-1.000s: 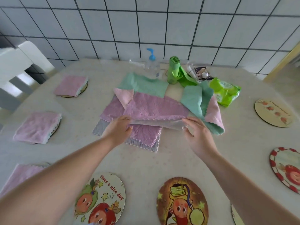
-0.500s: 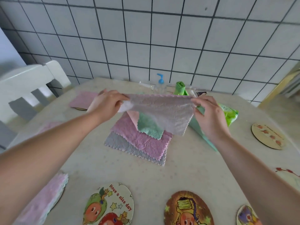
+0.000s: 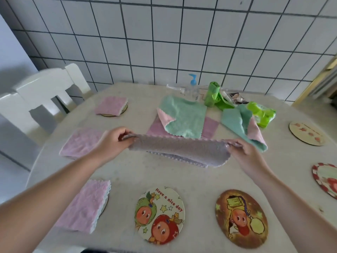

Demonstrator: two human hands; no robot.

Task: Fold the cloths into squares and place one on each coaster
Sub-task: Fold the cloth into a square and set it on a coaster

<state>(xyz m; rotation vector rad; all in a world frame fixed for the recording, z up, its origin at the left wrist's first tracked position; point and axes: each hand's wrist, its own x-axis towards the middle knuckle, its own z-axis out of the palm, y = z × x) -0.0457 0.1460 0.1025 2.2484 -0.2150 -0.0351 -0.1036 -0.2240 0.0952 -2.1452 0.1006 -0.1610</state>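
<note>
I've brought the grey cloth down from chest height to just above the table, stretched wider between my left hand and right hand, now folded lengthwise.

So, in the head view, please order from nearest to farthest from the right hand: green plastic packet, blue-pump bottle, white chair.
From the right hand:
1. Green plastic packet, just beyond it, right side.
2. Blue-pump bottle, far centre by the wall.
3. White chair, far left of the table.
</note>
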